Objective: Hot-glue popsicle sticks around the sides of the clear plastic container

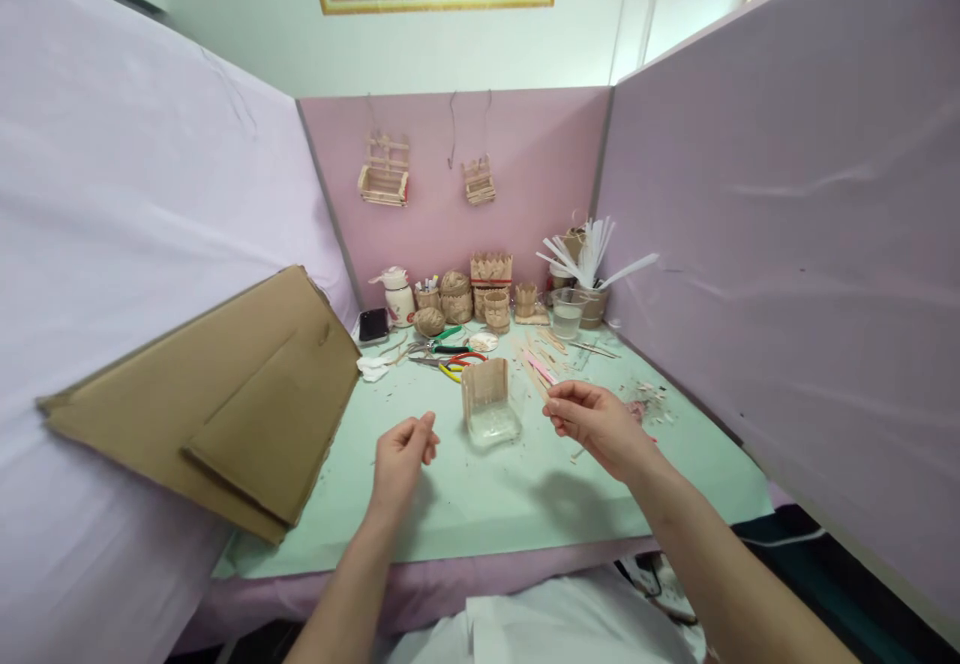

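Note:
My right hand (592, 422) pinches a flat wooden craft stick (536, 381), tilted over the table. Beside the stick lies a pink strip (541, 370). Just left of that hand sits a clear plastic box (496, 426), with craft sticks lining its far side (486, 384). My left hand (403, 449) hovers left of the box, apart from it. Its fingers are curled in with the thumb pressed against them, and nothing shows between them. More loose craft sticks (553, 341) lie behind the right hand.
Pliers (450, 349) and scissors (466, 357) lie behind the box. A twine ball (430, 321), wrapped pots (496, 311), a cup of water (566, 319) and white strips (592, 254) stand farther back. Cardboard (225, 414) leans on the left. Scraps (651, 399) litter the right side.

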`<state>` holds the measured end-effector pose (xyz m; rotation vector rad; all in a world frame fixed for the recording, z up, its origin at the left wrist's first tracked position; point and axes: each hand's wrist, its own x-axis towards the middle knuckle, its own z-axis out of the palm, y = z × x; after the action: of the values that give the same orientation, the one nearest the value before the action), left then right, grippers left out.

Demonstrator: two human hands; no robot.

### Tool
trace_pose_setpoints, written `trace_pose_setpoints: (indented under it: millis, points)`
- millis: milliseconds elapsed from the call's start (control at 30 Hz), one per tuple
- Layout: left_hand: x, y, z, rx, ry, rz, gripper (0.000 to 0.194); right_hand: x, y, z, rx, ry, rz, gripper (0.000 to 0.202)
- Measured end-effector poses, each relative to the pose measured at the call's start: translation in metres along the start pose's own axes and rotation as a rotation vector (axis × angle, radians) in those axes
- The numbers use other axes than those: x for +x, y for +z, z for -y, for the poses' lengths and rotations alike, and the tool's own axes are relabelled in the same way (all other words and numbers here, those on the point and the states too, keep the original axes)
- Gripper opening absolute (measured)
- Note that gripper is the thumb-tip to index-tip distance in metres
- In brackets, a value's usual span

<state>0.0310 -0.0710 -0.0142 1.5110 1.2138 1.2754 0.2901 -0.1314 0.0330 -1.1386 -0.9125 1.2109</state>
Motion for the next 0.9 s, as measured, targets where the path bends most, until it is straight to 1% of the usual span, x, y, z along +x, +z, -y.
trace_pose_setpoints:
  millis: [33, 100, 133, 200, 233, 300, 367, 500, 600, 733, 833, 867, 900]
  points:
    - [-0.01, 0.007, -0.007, -0.034, -0.001, 0.03, 0.044, -0.003, 0.005, -0.004, -0.018, -0.011, 0.01, 0.037]
    - [-0.026, 0.023, -0.02, -0.134, 0.009, 0.101, 0.03, -0.011, 0.014, -0.012, -0.055, -0.028, 0.042, 0.034]
    - [-0.031, 0.031, -0.026, -0.196, -0.008, 0.133, 0.031, -0.014, 0.018, -0.016, -0.069, -0.029, 0.061, 0.033]
    - [-0.036, 0.043, -0.035, -0.304, -0.048, 0.172, 0.04, -0.021, 0.025, -0.024, -0.092, -0.011, 0.098, 0.032]
    - [-0.037, 0.048, -0.037, -0.334, -0.061, 0.18, 0.042, -0.025, 0.029, -0.027, -0.099, 0.001, 0.111, 0.032]
    - [-0.037, 0.053, -0.038, -0.361, -0.066, 0.17, 0.036, -0.03, 0.034, -0.033, -0.125, 0.011, 0.125, 0.031]
    - [-0.036, 0.054, -0.035, -0.356, -0.063, 0.14, 0.03, -0.033, 0.038, -0.037, -0.176, -0.004, 0.134, 0.03]
    - [-0.035, 0.05, -0.027, -0.328, -0.077, 0.073, 0.04, -0.038, 0.043, -0.045, -0.259, -0.04, 0.167, 0.028]
    - [-0.03, 0.043, -0.023, -0.334, -0.087, -0.019, 0.043, -0.041, 0.046, -0.052, -0.29, -0.04, 0.195, 0.025]
    - [-0.021, 0.031, -0.02, -0.4, -0.114, -0.114, 0.04, -0.044, 0.047, -0.057, -0.309, -0.014, 0.213, 0.02]
    - [-0.021, 0.027, -0.021, -0.483, -0.145, -0.194, 0.035, -0.042, 0.045, -0.059, -0.294, -0.036, 0.18, 0.019]
    - [-0.023, 0.028, -0.021, -0.49, -0.154, -0.187, 0.038, -0.041, 0.044, -0.059, -0.292, -0.052, 0.153, 0.019]
    - [-0.027, 0.029, -0.022, -0.48, -0.162, -0.148, 0.046, -0.04, 0.043, -0.06, -0.291, -0.068, 0.125, 0.02]
